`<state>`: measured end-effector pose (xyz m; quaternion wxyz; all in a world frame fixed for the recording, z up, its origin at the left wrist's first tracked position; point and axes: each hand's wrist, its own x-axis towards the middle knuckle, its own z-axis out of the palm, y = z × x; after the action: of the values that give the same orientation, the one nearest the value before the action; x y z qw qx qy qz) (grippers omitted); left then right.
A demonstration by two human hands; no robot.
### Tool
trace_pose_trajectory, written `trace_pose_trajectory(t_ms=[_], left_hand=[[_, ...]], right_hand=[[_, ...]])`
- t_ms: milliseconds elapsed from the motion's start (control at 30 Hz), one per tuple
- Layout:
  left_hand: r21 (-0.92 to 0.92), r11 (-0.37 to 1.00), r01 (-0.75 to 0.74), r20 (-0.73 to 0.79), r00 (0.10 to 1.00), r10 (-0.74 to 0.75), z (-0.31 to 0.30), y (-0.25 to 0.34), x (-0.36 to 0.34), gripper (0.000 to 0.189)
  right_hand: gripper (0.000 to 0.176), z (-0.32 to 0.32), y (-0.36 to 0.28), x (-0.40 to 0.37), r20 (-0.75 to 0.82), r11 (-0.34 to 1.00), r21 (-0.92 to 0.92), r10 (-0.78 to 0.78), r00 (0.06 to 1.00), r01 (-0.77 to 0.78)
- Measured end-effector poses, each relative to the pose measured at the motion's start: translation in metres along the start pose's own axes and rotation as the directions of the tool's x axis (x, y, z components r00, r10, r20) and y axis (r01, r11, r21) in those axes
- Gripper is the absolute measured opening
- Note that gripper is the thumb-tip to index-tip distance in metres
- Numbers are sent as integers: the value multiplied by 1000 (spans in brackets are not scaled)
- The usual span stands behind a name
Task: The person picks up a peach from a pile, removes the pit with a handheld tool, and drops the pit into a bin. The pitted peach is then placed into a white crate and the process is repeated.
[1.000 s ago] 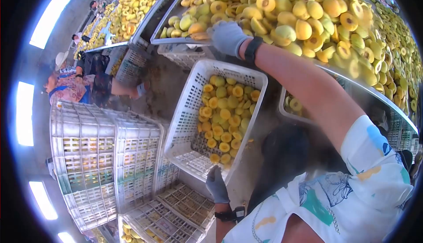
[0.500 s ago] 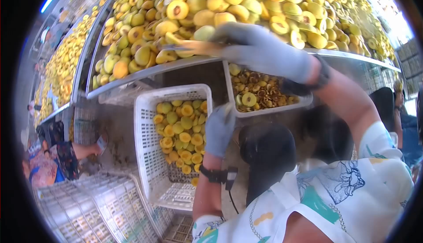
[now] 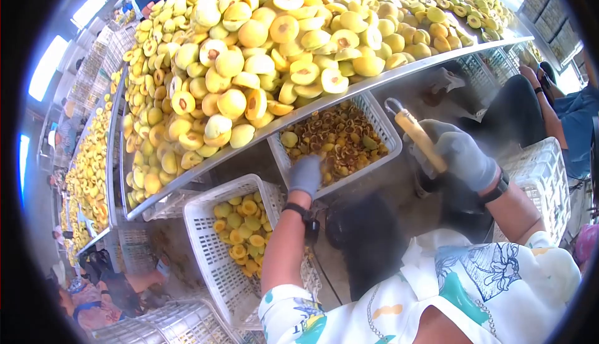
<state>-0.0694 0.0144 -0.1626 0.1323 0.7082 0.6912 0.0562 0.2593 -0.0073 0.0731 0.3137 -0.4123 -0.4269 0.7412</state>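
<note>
My right hand (image 3: 458, 153), in a grey glove, is closed around the wooden handle of a pitting tool (image 3: 419, 138). The tool's metal loop points up and left, clear of the fruit. My left hand (image 3: 304, 175), also gloved, is over the near left edge of a white basket (image 3: 392, 133) of fruit pits and scraps (image 3: 337, 138). Its fingers look curled, and whatever they may hold is hidden. Above both hands, halved yellow stone fruit (image 3: 231, 103), perhaps peaches, is heaped on a metal-edged table (image 3: 299, 114).
A second white basket (image 3: 203, 244) with fruit halves (image 3: 246, 231) stands on the floor left of my legs. More crates (image 3: 168, 319) are at the lower left, and another crate (image 3: 540, 181) is at my right. Other people sit nearby, one at the right (image 3: 561, 113).
My right hand has moved from the fruit heap down and right, carrying the pitting tool. My left hand has gone up to the scrap basket. The whole view has shifted.
</note>
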Motion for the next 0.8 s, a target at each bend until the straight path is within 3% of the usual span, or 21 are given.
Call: trace_pose_trajectory(t_ms=[67, 100, 167, 367, 400, 433, 533, 567, 600, 633, 667, 700, 733, 800], left_hand=[[-189, 973, 133, -180, 969, -167, -38, -1, -7, 14], [-470, 867, 167, -91, 968, -236, -62, -1, -10, 15], [-871, 421, 254, 132, 946, -297, -115, 6, -21, 17], [-897, 403, 181, 138, 981, -135, -229, 77, -38, 37], [-928, 361, 94, 56, 992, -112, -238, 83, -26, 37], [-923, 381, 43, -29, 983, -181, -248, 99, -16, 36], [-976, 216, 31, -44, 942, -332, -245, 125, 15, 36], [-965, 262, 28, -73, 926, -370, -237, 131, 23, 36], [-953, 302, 28, -102, 908, -407, -226, 136, 29, 35], [-940, 338, 31, -130, 887, -443, -221, 144, 31, 35], [-841, 541, 12, -272, 855, -442, -217, 150, 29, 35], [-697, 717, 9, -409, 817, -408, -215, 153, 26, 35], [-516, 856, 23, -533, 774, -342, -214, 157, 23, 35], [-257, 958, 130, -618, 740, -266, -215, 161, 16, 34]], right_hand=[[41, -8, -5, 3, 87, 997, -66, -34, 996, 40], [39, -10, -4, 3, 127, 994, -94, -45, 991, 57], [39, -5, 7, 12, 165, 995, -68, -58, 985, 70], [37, 9, -2, 36, 290, 984, -103, -107, 951, 142], [35, 13, -9, 36, 323, 988, -80, -102, 941, 135], [29, 21, -14, 34, 268, 993, -97, -44, 963, 72], [27, 50, -4, 22, 227, 983, -39, -168, 959, 181], [26, 54, 9, 25, 225, 982, 22, -186, 956, 186], [26, 59, 23, 29, 247, 941, -1, -329, 911, 340], [26, 64, 23, 24, 261, 935, -37, -333, 906, 354], [25, 70, 22, 20, 277, 927, -73, -335, 901, 368], [27, 73, 16, 13, 322, 968, -65, -208, 924, 241], [29, 74, 21, 12, 329, 962, -69, -228, 916, 264], [32, 78, 36, 13, 344, 948, -75, -268, 900, 311]])
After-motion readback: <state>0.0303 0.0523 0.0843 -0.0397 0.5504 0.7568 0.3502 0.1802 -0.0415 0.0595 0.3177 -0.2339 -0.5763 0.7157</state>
